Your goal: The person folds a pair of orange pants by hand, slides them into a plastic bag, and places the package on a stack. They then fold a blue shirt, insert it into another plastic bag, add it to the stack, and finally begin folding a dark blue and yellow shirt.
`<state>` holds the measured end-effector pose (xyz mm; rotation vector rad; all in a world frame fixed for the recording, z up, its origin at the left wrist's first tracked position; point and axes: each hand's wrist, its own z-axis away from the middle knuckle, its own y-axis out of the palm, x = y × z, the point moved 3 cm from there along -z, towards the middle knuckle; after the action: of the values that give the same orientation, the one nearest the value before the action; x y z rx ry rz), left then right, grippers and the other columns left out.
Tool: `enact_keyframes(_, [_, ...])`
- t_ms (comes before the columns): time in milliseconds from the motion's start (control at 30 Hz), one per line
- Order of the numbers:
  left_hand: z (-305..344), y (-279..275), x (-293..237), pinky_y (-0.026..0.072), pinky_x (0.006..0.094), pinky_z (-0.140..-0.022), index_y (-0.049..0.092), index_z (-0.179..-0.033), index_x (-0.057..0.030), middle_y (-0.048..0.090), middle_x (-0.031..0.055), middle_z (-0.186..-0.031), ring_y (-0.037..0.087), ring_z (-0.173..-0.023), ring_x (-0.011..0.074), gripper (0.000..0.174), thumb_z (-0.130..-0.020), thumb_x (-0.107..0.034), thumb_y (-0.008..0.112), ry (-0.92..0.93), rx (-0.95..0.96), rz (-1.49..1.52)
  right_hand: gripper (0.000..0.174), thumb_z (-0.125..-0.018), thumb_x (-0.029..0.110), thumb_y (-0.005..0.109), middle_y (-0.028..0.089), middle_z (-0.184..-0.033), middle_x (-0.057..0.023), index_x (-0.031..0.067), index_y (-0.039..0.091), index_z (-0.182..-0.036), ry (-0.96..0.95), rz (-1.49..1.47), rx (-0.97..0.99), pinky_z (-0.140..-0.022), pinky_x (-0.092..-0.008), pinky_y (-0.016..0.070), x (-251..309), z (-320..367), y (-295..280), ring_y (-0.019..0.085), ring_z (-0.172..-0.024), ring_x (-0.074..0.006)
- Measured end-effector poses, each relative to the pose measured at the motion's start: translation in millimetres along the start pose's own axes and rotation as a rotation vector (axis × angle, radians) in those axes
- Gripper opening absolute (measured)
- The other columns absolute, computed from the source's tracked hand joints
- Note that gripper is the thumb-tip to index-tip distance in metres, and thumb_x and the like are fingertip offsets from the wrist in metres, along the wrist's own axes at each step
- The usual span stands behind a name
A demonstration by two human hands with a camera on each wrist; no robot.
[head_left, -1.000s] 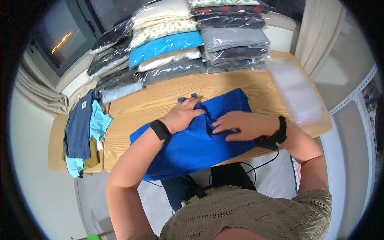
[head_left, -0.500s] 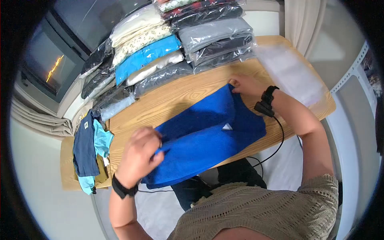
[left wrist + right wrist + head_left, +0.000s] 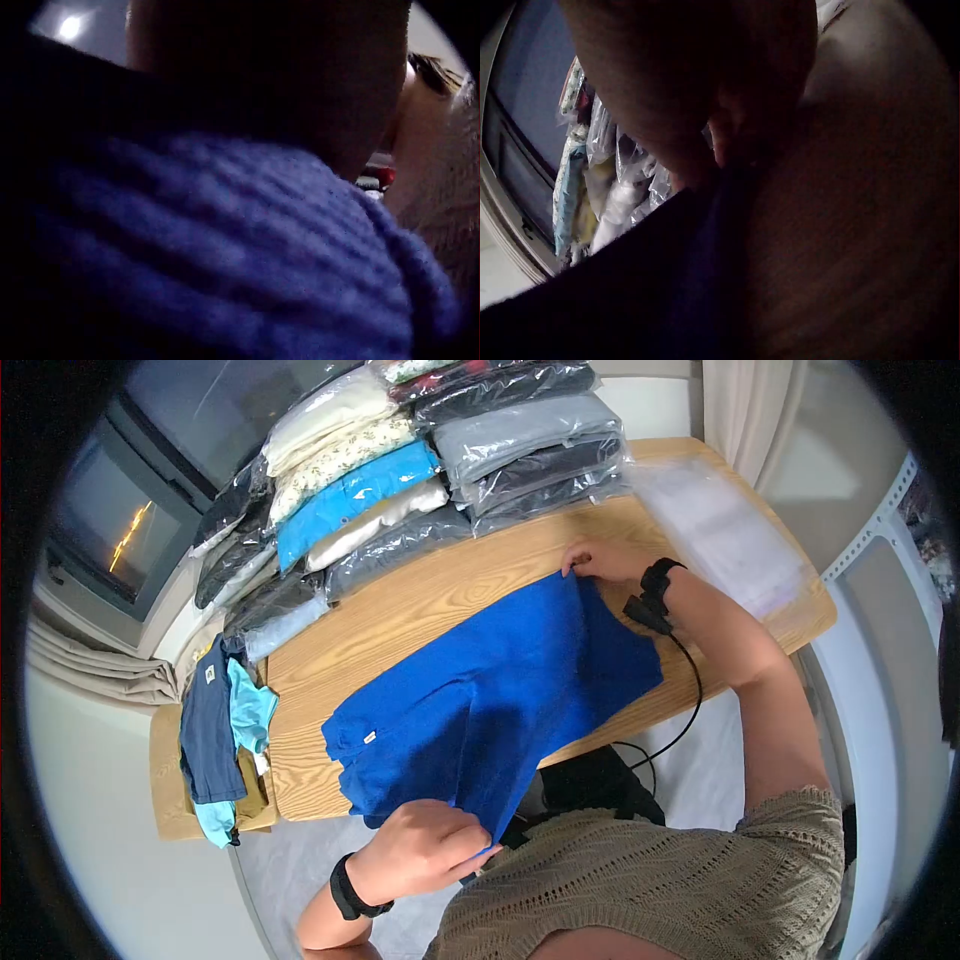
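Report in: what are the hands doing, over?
Left hand gripping blue garment, near edge. Right hand pinching far edge. Garment on table, nothing in the way.

"Specify the quantity of hands [image 3: 425, 847]."
"Two."
"Black wrist straps [image 3: 352, 890]?"
"Two, one per wrist."
"Quantity of royal-blue garment [image 3: 470, 705] on the surface [image 3: 300, 760]?"
"One."
"Stacks of bagged clothing [image 3: 530, 440], far side?"
"Three."
"Beige curtains [image 3: 100, 662]?"
"Two: one left, one right."

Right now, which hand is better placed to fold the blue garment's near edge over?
Left, probably: the left hand grips the blue garment at its near edge, while the right hand pinches its far edge.
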<state>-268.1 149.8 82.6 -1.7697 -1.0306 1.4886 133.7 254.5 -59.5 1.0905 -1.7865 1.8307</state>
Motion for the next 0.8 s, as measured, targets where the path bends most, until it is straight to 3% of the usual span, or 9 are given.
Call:
enact_keyframes(133, [15,-14,7,0.0387,0.0308,-0.047,0.051,-0.072,-0.0082,0.054,0.0056,-0.065,0.053,-0.054,0.0214,0.023,-0.072,-0.014,0.073,-0.090,-0.064,0.140,0.011,-0.081,0.004,0.054,0.055,-0.098,-0.0072,0.0046,0.060,-0.091,-0.002,0.004,0.003,-0.090,-0.0326,0.0384,-1,-1,0,0.050,-0.099,-0.0209])
enact_keyframes(267, [67,-47,66,0.0383,0.0218,-0.058,0.049,-0.080,-0.0075,0.050,-0.0027,-0.076,0.047,-0.069,0.0066,0.028,-0.072,-0.015,0.074,-0.590,-0.730,0.392,0.012,-0.083,0.006,0.054,0.055,-0.097,-0.0074,0.0039,0.058,-0.094,0.071,0.115,-0.004,-0.088,-0.0314,0.0392,-7,-2,-1,0.051,-0.097,-0.0206])
enact_keyframes(333, [98,-56,118,0.0387,0.0216,-0.062,0.049,-0.088,-0.0069,0.047,-0.0038,-0.079,0.044,-0.070,0.0060,0.026,-0.075,-0.012,0.070,-0.815,-0.762,0.450,0.013,-0.083,0.006,0.054,0.055,-0.098,-0.0073,0.0038,0.057,-0.095,0.111,0.117,0.007,-0.088,-0.0311,0.0393,-9,-1,1,0.051,-0.097,-0.0204])
enact_keyframes(400, [121,-42,156,0.0386,0.0220,-0.065,0.050,-0.091,-0.0060,0.048,-0.0031,-0.078,0.044,-0.070,0.0069,0.024,-0.077,-0.012,0.069,-0.892,-0.717,0.459,0.014,-0.084,0.008,0.055,0.055,-0.097,-0.0075,0.0030,0.057,-0.096,0.144,0.044,-0.027,-0.087,-0.0308,0.0396,-8,0,2,0.051,-0.096,-0.0200])
enact_keyframes(467, [152,-26,183,0.0398,0.0216,-0.069,0.055,-0.092,-0.0040,0.055,-0.0022,-0.080,0.049,-0.073,0.0080,0.024,-0.076,-0.013,0.071,-0.970,-0.460,0.424,0.014,-0.084,0.009,0.055,0.054,-0.097,-0.0077,0.0026,0.056,-0.096,0.093,0.079,-0.047,-0.086,-0.0308,0.0396,-21,-2,5,0.051,-0.096,-0.0200])
enact_keyframes(633, [162,-35,175,0.0409,0.0219,-0.069,0.057,-0.100,-0.0029,0.057,-0.0018,-0.084,0.051,-0.077,0.0076,0.033,-0.074,-0.014,0.073,-1.067,-0.462,0.378,0.016,-0.084,0.010,0.055,0.054,-0.098,-0.0083,0.0018,0.056,-0.098,0.000,0.175,-0.045,-0.086,-0.0309,0.0398,-19,-1,2,0.051,-0.095,-0.0203])
enact_keyframes(700, [157,-46,168,0.0436,0.0235,-0.071,0.054,-0.103,-0.0034,0.057,0.0002,-0.090,0.053,-0.079,0.0092,0.032,-0.076,-0.011,0.071,-0.918,-0.676,0.521,0.017,-0.084,0.012,0.055,0.054,-0.099,-0.0084,0.0023,0.056,-0.099,0.217,0.051,-0.020,-0.086,-0.0310,0.0398,-25,-3,3,0.051,-0.096,-0.0206])
enact_keyframes(733, [157,-48,166,0.0446,0.0242,-0.072,0.052,-0.104,-0.0036,0.057,0.0009,-0.092,0.053,-0.080,0.0100,0.032,-0.077,-0.010,0.069,-0.837,-0.842,0.690,0.017,-0.084,0.012,0.055,0.054,-0.099,-0.0084,0.0023,0.056,-0.099,0.202,0.048,-0.003,-0.086,-0.0310,0.0398,-13,-3,3,0.051,-0.096,-0.0206])
enact_keyframes(800, [164,-52,179,0.0459,0.0245,-0.072,0.050,-0.104,-0.0040,0.057,0.0027,-0.095,0.054,-0.082,0.0113,0.031,-0.078,-0.007,0.067,-0.786,-0.897,0.781,0.018,-0.084,0.012,0.055,0.054,-0.100,-0.0079,0.0024,0.056,-0.099,0.203,0.131,-0.023,-0.087,-0.0311,0.0399,4,1,0,0.051,-0.096,-0.0205])
